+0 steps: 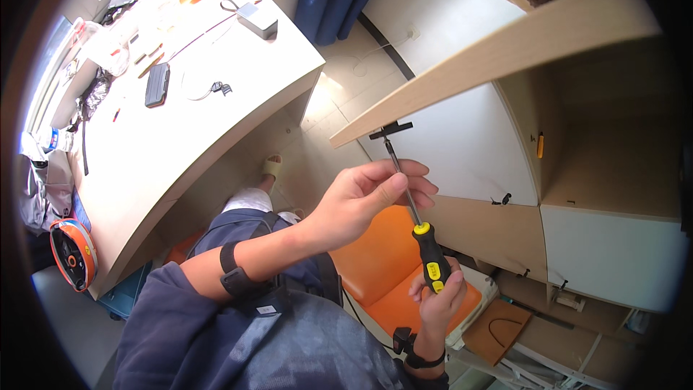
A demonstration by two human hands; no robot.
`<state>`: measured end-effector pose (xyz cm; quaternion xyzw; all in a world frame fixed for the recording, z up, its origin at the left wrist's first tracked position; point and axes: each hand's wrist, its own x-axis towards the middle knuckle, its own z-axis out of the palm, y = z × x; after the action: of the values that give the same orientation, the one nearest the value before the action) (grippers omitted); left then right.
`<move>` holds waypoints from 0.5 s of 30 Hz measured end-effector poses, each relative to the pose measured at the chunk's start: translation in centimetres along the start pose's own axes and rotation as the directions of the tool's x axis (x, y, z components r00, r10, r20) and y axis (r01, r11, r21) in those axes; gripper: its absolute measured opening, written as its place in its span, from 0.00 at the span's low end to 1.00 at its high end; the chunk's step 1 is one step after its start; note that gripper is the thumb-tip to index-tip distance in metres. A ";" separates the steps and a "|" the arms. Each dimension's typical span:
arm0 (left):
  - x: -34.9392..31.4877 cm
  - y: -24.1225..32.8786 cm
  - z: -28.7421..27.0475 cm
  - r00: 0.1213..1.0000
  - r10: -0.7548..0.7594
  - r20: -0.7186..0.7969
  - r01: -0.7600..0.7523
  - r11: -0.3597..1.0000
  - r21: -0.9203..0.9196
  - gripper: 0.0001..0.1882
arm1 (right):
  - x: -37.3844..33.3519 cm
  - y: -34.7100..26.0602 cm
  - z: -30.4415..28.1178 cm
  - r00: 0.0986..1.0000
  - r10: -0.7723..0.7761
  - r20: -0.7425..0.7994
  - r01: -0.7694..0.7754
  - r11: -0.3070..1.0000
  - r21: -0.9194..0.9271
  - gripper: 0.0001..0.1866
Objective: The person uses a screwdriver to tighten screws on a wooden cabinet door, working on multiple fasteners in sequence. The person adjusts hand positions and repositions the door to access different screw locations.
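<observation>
Right grip (442,300) closed around the lower end of its black-and-yellow handle, you hold a screwdriver (431,249) up to a black fitting (390,131) on a wooden board (491,65). Your left grip (382,184) is part-open, fingers curled loosely about the shaft; whether they press on it cannot be told. Good work here likely means lining the shaft up squarely with the fitting, guiding lightly with the left and turning under steady pressure. The fitting sits at the board's lower edge, near its left end, beyond both hands, with the screwdriver's tip apparently meeting it.
</observation>
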<state>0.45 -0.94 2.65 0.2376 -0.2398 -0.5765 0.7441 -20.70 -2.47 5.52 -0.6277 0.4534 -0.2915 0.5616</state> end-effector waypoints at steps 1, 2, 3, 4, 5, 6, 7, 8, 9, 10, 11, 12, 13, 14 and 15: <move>-0.1 0.0 -0.1 1.000 0.001 0.016 -0.001 1.000 -0.007 0.16 | 0.0 0.3 -0.1 1.000 0.012 -0.009 -0.012 0.999 0.031 0.27; -0.2 0.0 -0.2 0.999 0.001 0.034 0.000 1.000 -0.016 0.16 | -0.1 0.6 -0.2 1.000 -0.016 -0.024 0.016 0.999 0.034 0.25; -0.2 0.0 -0.3 0.999 0.001 0.051 0.001 1.000 -0.025 0.16 | -0.1 0.9 -0.4 0.998 -0.043 -0.038 0.045 0.998 0.038 0.24; -0.1 0.0 -0.6 0.997 0.002 0.071 -0.002 1.000 -0.006 0.15 | 0.0 1.2 -0.5 0.996 -0.071 -0.053 0.073 0.997 0.040 0.23; -0.1 -0.1 -0.7 0.997 -0.001 0.075 0.001 1.000 0.002 0.14 | 0.0 1.4 -0.5 0.996 -0.068 -0.058 0.072 0.995 0.066 0.21; 0.0 -0.3 -0.7 0.997 -0.005 0.078 0.004 1.000 0.010 0.14 | 0.1 1.6 -0.5 0.996 -0.065 -0.063 0.070 0.993 0.090 0.20; 0.0 -0.3 -0.8 0.997 -0.009 0.082 0.007 1.000 0.018 0.14 | 0.1 1.7 -0.4 0.996 -0.062 -0.068 0.069 0.991 0.115 0.20; 0.0 -0.4 -0.8 0.996 -0.006 0.084 0.004 1.000 0.023 0.14 | 0.1 1.9 -0.4 0.997 -0.052 -0.054 0.058 0.990 0.127 0.20; 0.0 -0.5 -0.9 0.996 -0.004 0.086 0.001 1.000 0.028 0.14 | 0.1 2.0 -0.4 0.998 -0.042 -0.040 0.047 0.989 0.138 0.20; -0.1 -0.5 -1.0 0.996 -0.002 0.089 -0.001 0.999 0.033 0.14 | 0.1 2.2 -0.4 0.999 -0.032 -0.027 0.036 0.988 0.149 0.20; -0.1 -0.5 -1.0 0.997 -0.009 0.082 0.006 0.999 0.041 0.13 | 0.0 2.3 -0.4 0.999 -0.028 -0.018 0.031 0.991 0.128 0.20; -0.2 -0.4 -1.1 0.997 -0.017 0.075 0.014 0.999 0.049 0.13 | 0.0 2.5 -0.3 1.000 -0.025 -0.009 0.026 0.994 0.108 0.20; -0.2 -0.3 -1.1 0.997 -0.026 0.068 0.022 0.998 0.057 0.13 | 0.0 2.8 -0.2 1.000 -0.021 -0.001 0.021 0.996 0.087 0.21; -0.2 -0.3 -1.1 0.997 -0.031 0.068 0.027 0.998 0.061 0.12 | 0.1 3.4 -0.1 0.999 -0.050 -0.011 0.050 0.998 0.029 0.21; -0.2 -0.2 -1.2 0.997 -0.037 0.068 0.033 0.997 0.066 0.12 | 0.2 4.2 -0.3 0.996 -0.085 -0.025 0.085 0.996 -0.019 0.21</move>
<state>0.98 -0.73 1.59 0.2457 -0.2798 -0.5893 0.7170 -21.93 -2.59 1.50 -0.6475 0.4360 -0.3192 0.5373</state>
